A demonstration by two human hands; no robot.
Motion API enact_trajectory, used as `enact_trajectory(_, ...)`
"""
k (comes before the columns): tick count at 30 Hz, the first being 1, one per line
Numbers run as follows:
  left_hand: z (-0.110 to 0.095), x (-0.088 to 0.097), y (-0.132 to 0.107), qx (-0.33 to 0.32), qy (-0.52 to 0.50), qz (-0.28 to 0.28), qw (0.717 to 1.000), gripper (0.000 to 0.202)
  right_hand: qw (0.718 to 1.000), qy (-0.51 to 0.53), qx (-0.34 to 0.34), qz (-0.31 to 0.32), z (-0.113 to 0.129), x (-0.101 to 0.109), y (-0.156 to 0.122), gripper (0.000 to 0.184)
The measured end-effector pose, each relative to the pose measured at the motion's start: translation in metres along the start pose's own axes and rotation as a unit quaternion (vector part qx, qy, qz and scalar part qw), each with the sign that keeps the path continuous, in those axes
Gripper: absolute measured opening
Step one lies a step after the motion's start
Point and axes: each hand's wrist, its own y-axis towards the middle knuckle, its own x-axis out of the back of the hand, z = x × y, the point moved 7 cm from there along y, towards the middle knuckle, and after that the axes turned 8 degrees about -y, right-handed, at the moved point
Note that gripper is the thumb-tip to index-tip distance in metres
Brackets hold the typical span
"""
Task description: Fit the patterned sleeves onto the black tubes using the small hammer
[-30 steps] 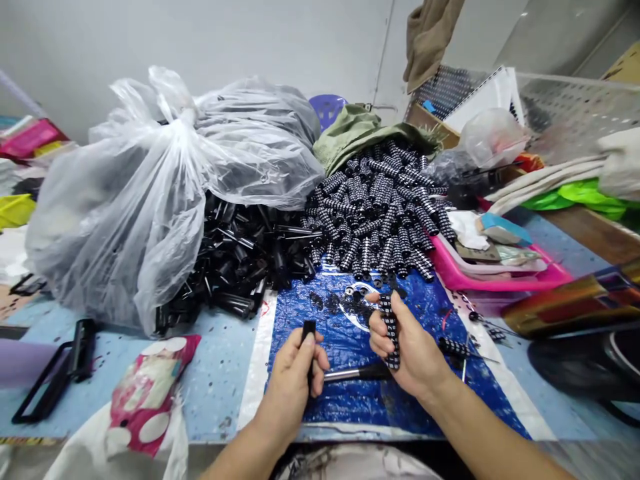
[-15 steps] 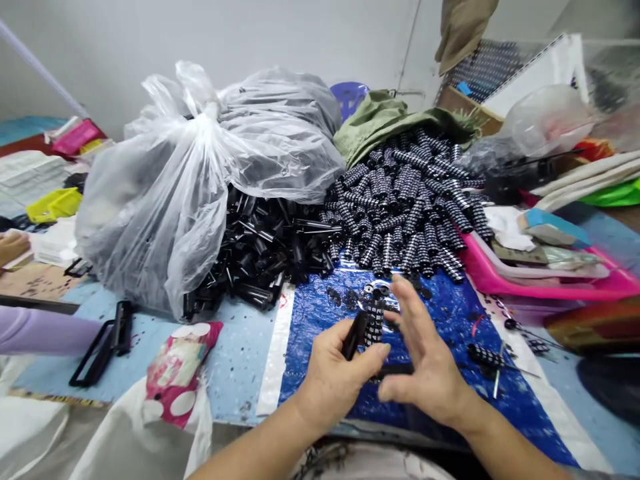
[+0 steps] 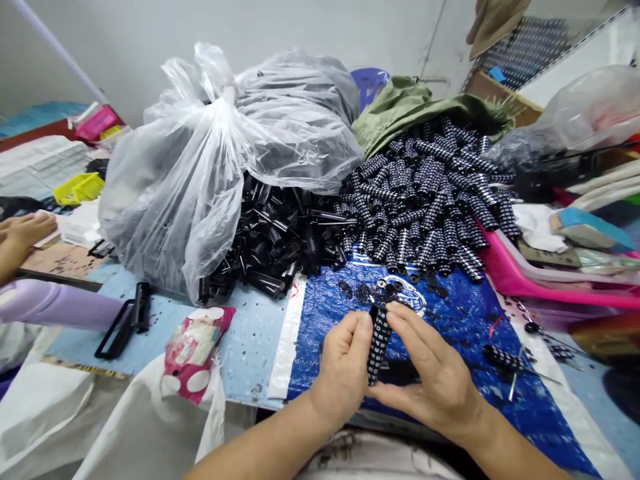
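Note:
A black combination lock barrel (image 3: pixel 379 350), ringed with rows of white characters, stands nearly upright between my hands over the blue plastic sheet (image 3: pixel 320 353). My left hand (image 3: pixel 340 367) is closed round its left side, the thumb near the top. From the right, my right hand (image 3: pixel 437 367) spans the barrel, fingertips at its upper end and thumb at its lower end. A dark edge beside the barrel's top may be a black casing; my left fingers hide most of it. Behind lie a heap of similar dial barrels (image 3: pixel 425 200) and a pile of black casings (image 3: pixel 280 233).
A big tied plastic bag (image 3: pixel 175 180) stands behind the casings. At right is a pink tray (image 3: pixel 560 287); thin tools lie near a loose barrel (image 3: pixel 503 358). On the left are a purple bottle (image 3: pixel 55 303), a polka-dot pouch (image 3: pixel 197 350) and another person's hand (image 3: pixel 27 230).
My right hand has come in from the right and now touches both ends of the barrel. The barrel has turned, showing its character rows. The view has shifted left, and the other person's hand shows more.

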Motion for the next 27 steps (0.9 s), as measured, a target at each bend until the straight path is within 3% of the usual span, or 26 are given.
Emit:
enact_trajectory(7,0.015,0.008,0.002,0.126,-0.178,0.001,0.976,0.041,0.999,-0.047,0.003,0.014,0.005,-0.001,0.000,0.091)
enact_trajectory(14,0.024,0.014,-0.002,0.211,-0.242,0.007,0.947,0.045,1.000,-0.010,-0.015,0.000,0.006,-0.001,0.004,0.091)
enact_trajectory(19,0.032,0.017,0.002,0.227,-0.200,0.048,0.952,0.040,0.998,-0.056,-0.014,0.013,0.006,-0.010,0.002,0.085)
enact_trajectory(22,0.033,0.013,0.005,0.199,-0.183,0.063,0.961,0.037,0.997,-0.069,-0.027,0.031,0.005,-0.017,-0.001,0.085)
enact_trajectory(25,0.036,0.012,0.004,0.194,-0.186,0.052,0.962,0.039,0.997,-0.056,-0.036,0.038,0.003,-0.019,-0.006,0.095)
enact_trajectory(27,0.036,0.021,0.003,0.176,-0.154,0.035,0.972,0.040,0.997,-0.041,-0.038,0.057,0.001,-0.020,-0.013,0.100)
